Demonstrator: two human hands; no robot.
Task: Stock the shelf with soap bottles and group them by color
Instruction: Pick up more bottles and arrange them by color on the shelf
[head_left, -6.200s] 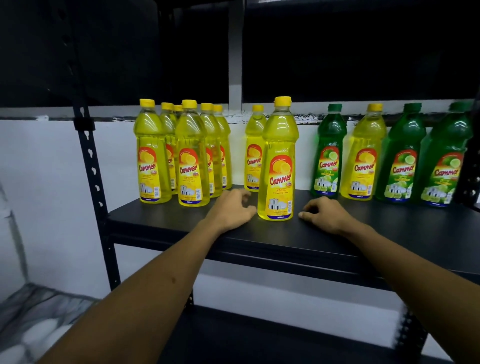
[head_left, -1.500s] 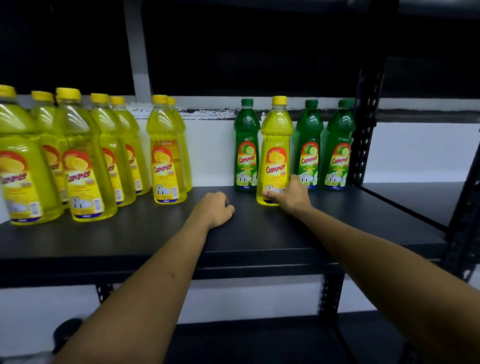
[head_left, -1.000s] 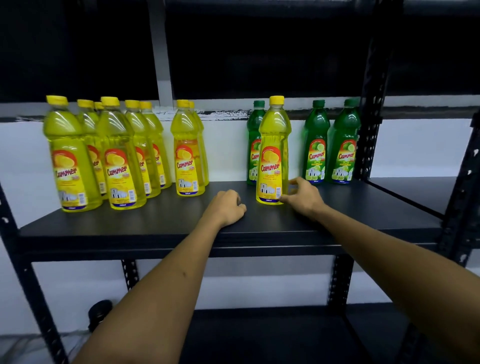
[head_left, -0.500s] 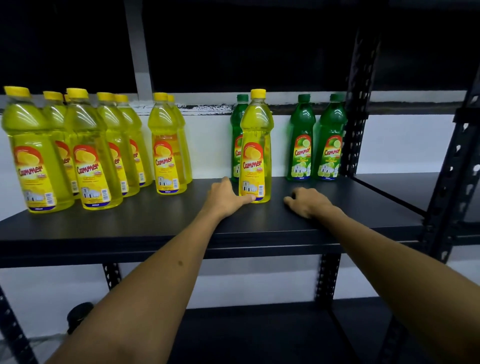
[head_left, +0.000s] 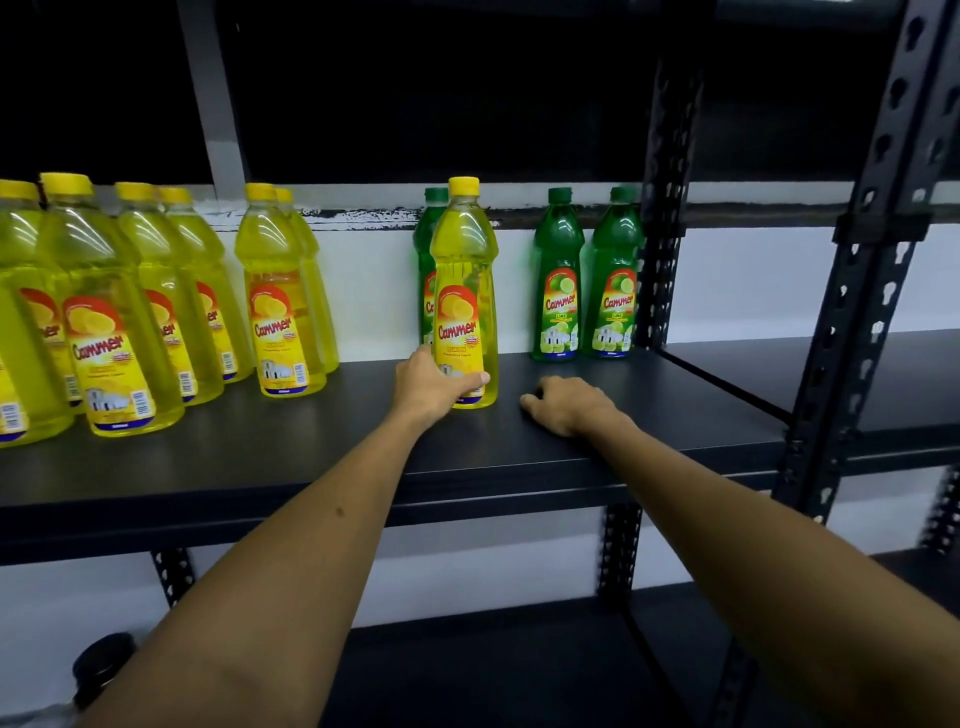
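A lone yellow soap bottle (head_left: 465, 291) stands upright on the black shelf (head_left: 311, 447), in front of a green bottle (head_left: 427, 244). My left hand (head_left: 431, 382) grips its base, thumb across the front of the label. Two more green bottles (head_left: 557, 280) (head_left: 615, 280) stand at the back right against the upright post. Several yellow bottles (head_left: 280, 306) are grouped on the left part of the shelf. My right hand (head_left: 566, 405) rests on the shelf to the right of the held bottle, fingers curled, holding nothing.
A black perforated post (head_left: 665, 208) bounds the shelf on the right, with a second post (head_left: 872, 260) nearer me. Another shelf board (head_left: 857, 379) continues to the right. A lower shelf (head_left: 493, 670) lies below. A dark round object (head_left: 101, 665) sits at bottom left.
My right hand pulled the yellow bottle forward out of the green row and let go of it. My left hand has moved up and taken hold of its base.
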